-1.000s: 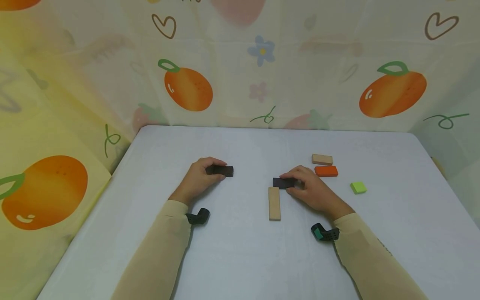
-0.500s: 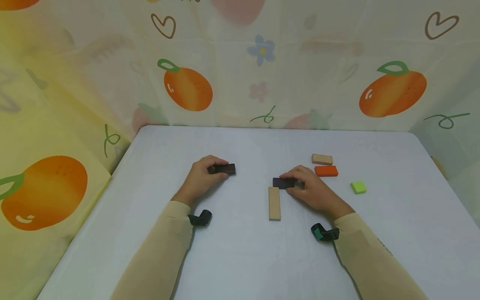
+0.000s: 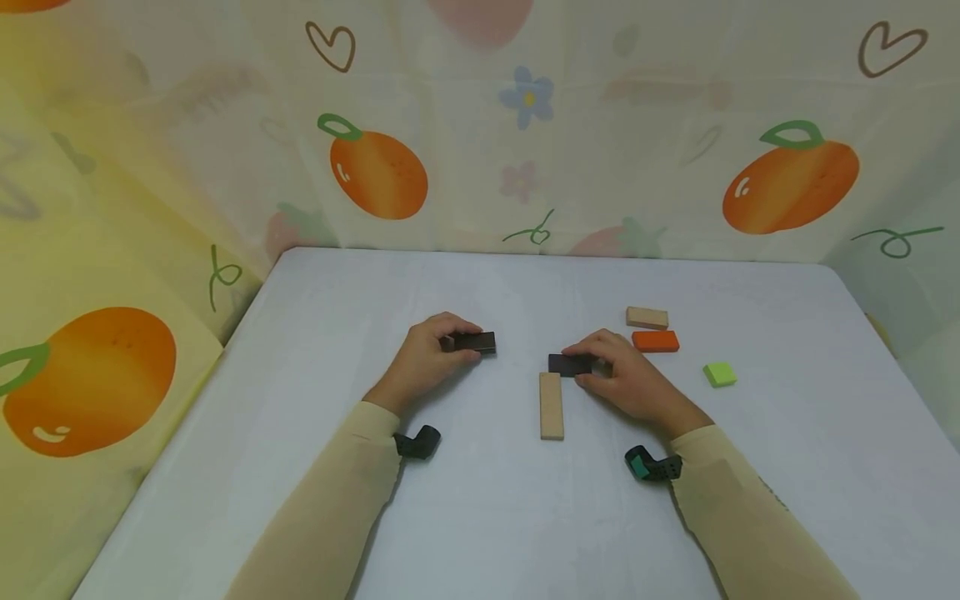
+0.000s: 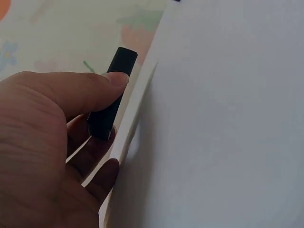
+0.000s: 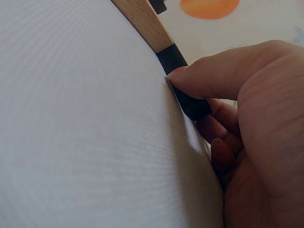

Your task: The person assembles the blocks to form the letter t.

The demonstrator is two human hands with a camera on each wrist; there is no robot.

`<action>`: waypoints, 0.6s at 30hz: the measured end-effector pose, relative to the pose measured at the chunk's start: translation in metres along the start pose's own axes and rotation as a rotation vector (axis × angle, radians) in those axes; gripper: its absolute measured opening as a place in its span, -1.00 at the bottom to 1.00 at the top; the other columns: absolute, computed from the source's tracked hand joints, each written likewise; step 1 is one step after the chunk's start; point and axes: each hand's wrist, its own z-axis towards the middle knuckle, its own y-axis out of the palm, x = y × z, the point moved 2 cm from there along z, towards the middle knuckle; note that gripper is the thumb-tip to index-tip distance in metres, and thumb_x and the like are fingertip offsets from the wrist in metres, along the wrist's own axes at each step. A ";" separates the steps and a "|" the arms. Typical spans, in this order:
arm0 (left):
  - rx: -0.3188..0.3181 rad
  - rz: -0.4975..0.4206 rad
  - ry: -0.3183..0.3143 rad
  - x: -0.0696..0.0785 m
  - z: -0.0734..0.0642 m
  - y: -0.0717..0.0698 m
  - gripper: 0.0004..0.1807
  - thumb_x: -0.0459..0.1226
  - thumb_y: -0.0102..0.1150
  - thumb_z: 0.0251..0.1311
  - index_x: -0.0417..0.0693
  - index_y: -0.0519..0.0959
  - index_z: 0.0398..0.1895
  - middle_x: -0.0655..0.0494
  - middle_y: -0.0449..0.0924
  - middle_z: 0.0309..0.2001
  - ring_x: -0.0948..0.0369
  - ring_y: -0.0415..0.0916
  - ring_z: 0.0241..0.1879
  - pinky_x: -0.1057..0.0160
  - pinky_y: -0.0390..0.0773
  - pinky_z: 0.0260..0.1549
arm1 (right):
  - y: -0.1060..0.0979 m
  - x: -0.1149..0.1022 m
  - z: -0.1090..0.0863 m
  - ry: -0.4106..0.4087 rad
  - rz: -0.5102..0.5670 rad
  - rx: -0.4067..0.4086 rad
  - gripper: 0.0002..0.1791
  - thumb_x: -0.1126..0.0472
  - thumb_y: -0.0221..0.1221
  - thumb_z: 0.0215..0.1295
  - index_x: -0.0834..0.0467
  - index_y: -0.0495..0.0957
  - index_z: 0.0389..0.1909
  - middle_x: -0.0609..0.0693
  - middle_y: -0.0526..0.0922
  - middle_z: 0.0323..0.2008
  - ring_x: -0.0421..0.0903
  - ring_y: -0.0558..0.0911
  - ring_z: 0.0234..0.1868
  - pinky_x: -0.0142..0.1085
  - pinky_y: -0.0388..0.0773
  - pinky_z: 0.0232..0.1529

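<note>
My left hand (image 3: 431, 358) pinches a black block (image 3: 477, 342) between thumb and fingers, and the left wrist view shows this black block (image 4: 114, 95) close over the white tabletop. To the right, my right hand (image 3: 628, 379) grips a second black block (image 3: 568, 364) by its right part. That block lies crosswise at the far end of a plain wooden block (image 3: 551, 408), which points toward me. In the right wrist view, the wooden block (image 5: 145, 23) meets the black block (image 5: 172, 59) end to side. A short gap separates the two black blocks.
Beyond my right hand lie another wooden block (image 3: 647, 317) and an orange block (image 3: 656, 341), side by side. A small lime-green block (image 3: 720, 374) sits farther right. A patterned curtain (image 3: 480, 125) hangs behind the white table (image 3: 480, 517).
My left hand has moved to the right with its black block, closer to the other one. The right hand stays in place on its block.
</note>
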 end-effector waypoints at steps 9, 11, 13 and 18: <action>-0.064 -0.001 0.030 0.011 0.002 0.021 -0.65 -0.40 0.61 0.23 -0.10 0.81 0.08 0.15 0.75 0.02 0.14 0.60 0.06 0.09 0.56 0.12 | -0.001 0.001 -0.001 0.001 -0.001 0.003 -0.58 0.38 0.40 0.44 0.10 0.72 0.27 0.01 0.63 0.17 0.09 0.52 0.29 0.17 0.43 0.36; -0.075 -0.003 0.035 0.013 0.003 0.026 -0.65 -0.40 0.60 0.24 -0.11 0.81 0.09 0.14 0.75 0.02 0.14 0.61 0.09 0.09 0.55 0.17 | -0.001 0.001 -0.001 -0.001 0.001 0.003 -0.58 0.38 0.41 0.44 0.09 0.72 0.27 0.01 0.63 0.17 0.08 0.52 0.29 0.16 0.43 0.36; -0.085 0.003 0.042 0.013 0.003 0.029 -0.65 -0.41 0.60 0.23 -0.13 0.80 0.09 0.13 0.76 0.03 0.13 0.61 0.11 0.08 0.54 0.21 | -0.001 0.001 -0.001 -0.005 0.005 0.004 -0.59 0.38 0.40 0.44 0.10 0.72 0.26 0.01 0.63 0.17 0.09 0.52 0.29 0.16 0.43 0.36; -0.107 0.035 0.044 0.012 0.005 0.038 -0.64 -0.40 0.60 0.23 -0.12 0.80 0.09 0.13 0.76 0.03 0.10 0.61 0.15 0.08 0.51 0.27 | -0.001 0.001 0.000 -0.009 0.007 0.006 -0.59 0.39 0.41 0.44 0.10 0.73 0.26 0.01 0.63 0.16 0.07 0.52 0.28 0.15 0.43 0.35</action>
